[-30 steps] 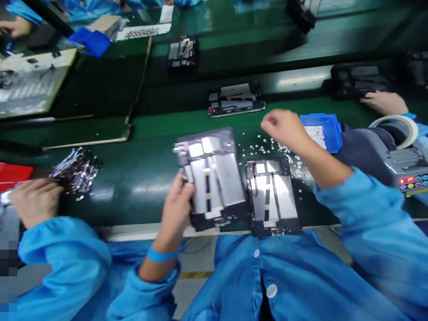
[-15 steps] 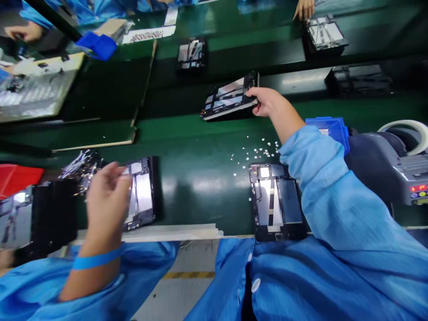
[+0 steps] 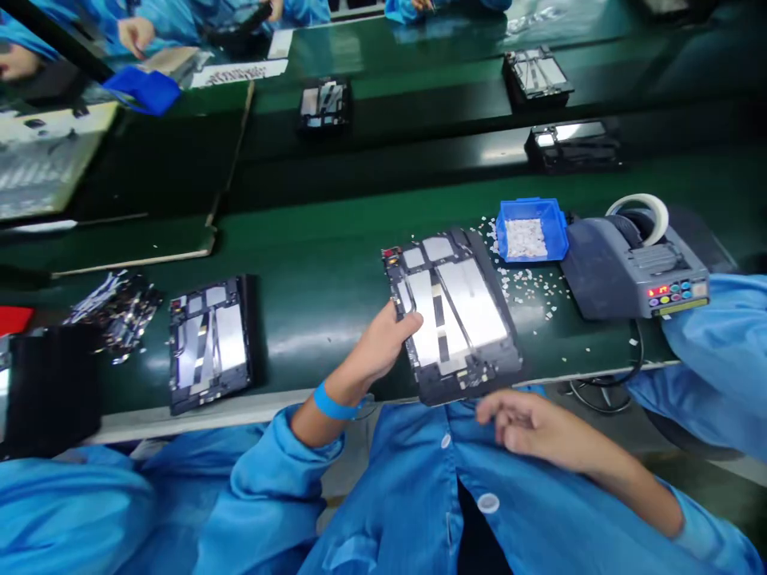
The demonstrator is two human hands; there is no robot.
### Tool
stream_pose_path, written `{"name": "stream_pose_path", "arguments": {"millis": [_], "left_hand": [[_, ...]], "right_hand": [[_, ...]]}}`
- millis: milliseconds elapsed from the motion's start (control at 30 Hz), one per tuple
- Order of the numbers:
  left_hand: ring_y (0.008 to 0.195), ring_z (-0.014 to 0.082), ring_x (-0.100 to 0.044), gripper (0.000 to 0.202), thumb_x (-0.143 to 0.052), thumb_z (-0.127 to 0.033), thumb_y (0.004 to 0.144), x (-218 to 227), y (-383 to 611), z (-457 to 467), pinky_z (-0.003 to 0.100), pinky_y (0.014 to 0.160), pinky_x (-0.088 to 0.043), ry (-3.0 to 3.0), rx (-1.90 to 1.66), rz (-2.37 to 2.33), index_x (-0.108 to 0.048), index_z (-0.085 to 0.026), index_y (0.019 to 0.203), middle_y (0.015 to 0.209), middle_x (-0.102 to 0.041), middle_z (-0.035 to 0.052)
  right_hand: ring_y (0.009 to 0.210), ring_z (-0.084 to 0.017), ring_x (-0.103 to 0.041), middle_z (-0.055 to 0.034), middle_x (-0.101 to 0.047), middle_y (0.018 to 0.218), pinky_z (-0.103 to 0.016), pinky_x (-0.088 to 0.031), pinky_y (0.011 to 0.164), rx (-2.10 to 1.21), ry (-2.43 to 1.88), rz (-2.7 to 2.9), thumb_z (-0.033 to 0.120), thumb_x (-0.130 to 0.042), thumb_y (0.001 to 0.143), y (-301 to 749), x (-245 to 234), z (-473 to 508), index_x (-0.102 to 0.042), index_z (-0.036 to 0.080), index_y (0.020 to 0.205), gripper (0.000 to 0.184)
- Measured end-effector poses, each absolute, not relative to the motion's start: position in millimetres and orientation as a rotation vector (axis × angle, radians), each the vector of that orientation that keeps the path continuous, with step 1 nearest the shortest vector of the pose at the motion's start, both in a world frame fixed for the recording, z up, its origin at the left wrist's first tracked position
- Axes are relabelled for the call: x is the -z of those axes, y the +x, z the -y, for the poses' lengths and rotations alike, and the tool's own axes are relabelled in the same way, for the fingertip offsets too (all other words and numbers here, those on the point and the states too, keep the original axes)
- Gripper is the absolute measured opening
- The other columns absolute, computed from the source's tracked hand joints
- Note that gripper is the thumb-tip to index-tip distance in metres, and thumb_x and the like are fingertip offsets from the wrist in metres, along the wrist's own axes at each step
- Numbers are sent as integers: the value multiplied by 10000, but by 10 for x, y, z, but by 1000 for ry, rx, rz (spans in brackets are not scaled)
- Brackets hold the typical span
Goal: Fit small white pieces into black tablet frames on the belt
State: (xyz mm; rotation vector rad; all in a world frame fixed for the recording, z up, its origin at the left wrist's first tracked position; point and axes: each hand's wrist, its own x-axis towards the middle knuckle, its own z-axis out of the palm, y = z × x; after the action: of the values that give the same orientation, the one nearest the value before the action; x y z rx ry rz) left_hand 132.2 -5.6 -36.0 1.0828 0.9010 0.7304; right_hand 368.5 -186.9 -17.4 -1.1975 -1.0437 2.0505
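My left hand grips the left edge of an opened tablet, thumb on top. Its silver battery panels and dark ribbon cables face up, and it lies slightly turned at the table's front edge, whether raised or resting I cannot tell. My right hand is just below its lower right corner, apart from it, fingers loosely bent with nothing visible in them. Further left, another opened tablet lies on the green table. Small white pieces are scattered to the right of the held tablet.
A blue bin of white bits stands beside a grey tape dispenser. Loose metallic strips are heaped at left. More tablets lie across the table. A neighbour's blue sleeve is at right; other people sit opposite.
My right hand has come back from the far side, where it held a tablet, and is now empty near my body. My left hand has moved right onto the tablet before me. The view shifted.
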Motion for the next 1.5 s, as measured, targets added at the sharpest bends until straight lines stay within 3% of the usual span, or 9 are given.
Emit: {"name": "stream_pose_path", "arguments": {"millis": [167,333,500,600,700,967,1133,1333,1500], "left_hand": [[1156,311,-629,446,-659,-315,921,522,1194,67,499,1069,-517,1687,-472,-1125,-624,-174,1342,1239,-698,125],[1037,285,-606,622,-561,-295,987,564,1179,205,455,964,-539,1882,-324,-1198,-424,-217,1589,1156,-637,114],[1030,268,-635,715,-541,-333,1026,521,1158,381,434,941,-561,1913,-231,-1209,-276,-239,1683,1240,-579,129],[1042,263,-644,675,-593,-326,1019,459,1160,245,410,923,-568,2030,-349,-1275,-368,-217,1645,1227,-598,127],[1081,266,-632,456,-565,-261,1039,396,1236,-87,415,959,-549,2269,-545,-1399,-582,-186,1489,1198,-637,132],[986,258,-632,244,-522,-234,1061,512,1360,-447,397,878,-521,2587,-530,-1284,-761,-202,1102,1047,-722,102],[1058,244,-641,233,-513,-212,1038,573,1342,-430,404,961,-512,2410,-699,-1148,-744,-245,1027,1062,-725,78],[938,205,-667,152,-609,-248,990,584,1445,-319,342,839,-536,1988,-917,-1290,-739,-225,1065,1026,-735,65],[729,137,-626,205,-712,-259,904,573,1507,-120,273,711,-506,1677,-869,-1341,-757,-211,1098,916,-750,20]], "right_hand": [[828,-212,-649,-56,-725,911,-334,-517,744,-1750,-1564,1322,593,-626,977,4023,236,2060,-752,233,1043,387],[1079,-291,-688,-166,-666,1355,-455,-585,910,-1034,-1860,1296,552,-565,984,3943,592,1683,-615,224,1426,553],[1410,-351,-554,-168,-593,1505,-573,-484,1154,-979,-1823,1603,519,-576,1003,3885,712,1654,-457,240,1592,663],[1240,-329,-665,-169,-618,1443,-475,-627,895,-983,-1885,1532,522,-579,1010,3960,611,1660,-529,244,1524,587],[1084,-278,-701,-157,-628,1393,-366,-611,691,-882,-1877,1441,484,-602,1007,4011,434,1511,-592,242,1455,509],[920,-206,-724,-70,-779,1114,-367,-587,851,-811,-1584,1608,336,-611,1000,3796,210,739,-757,228,1188,262],[1082,-219,-732,-51,-804,1167,-375,-541,977,-990,-1484,1690,229,-577,975,3537,329,-4,-803,247,1106,262],[725,-156,-675,-13,-780,827,-272,-486,679,-1174,-1511,1607,275,-667,914,3374,353,-231,-777,189,913,139],[761,-166,-690,-24,-786,849,-278,-482,707,-1115,-1533,1556,276,-658,935,3370,386,-152,-781,195,913,149]]}}
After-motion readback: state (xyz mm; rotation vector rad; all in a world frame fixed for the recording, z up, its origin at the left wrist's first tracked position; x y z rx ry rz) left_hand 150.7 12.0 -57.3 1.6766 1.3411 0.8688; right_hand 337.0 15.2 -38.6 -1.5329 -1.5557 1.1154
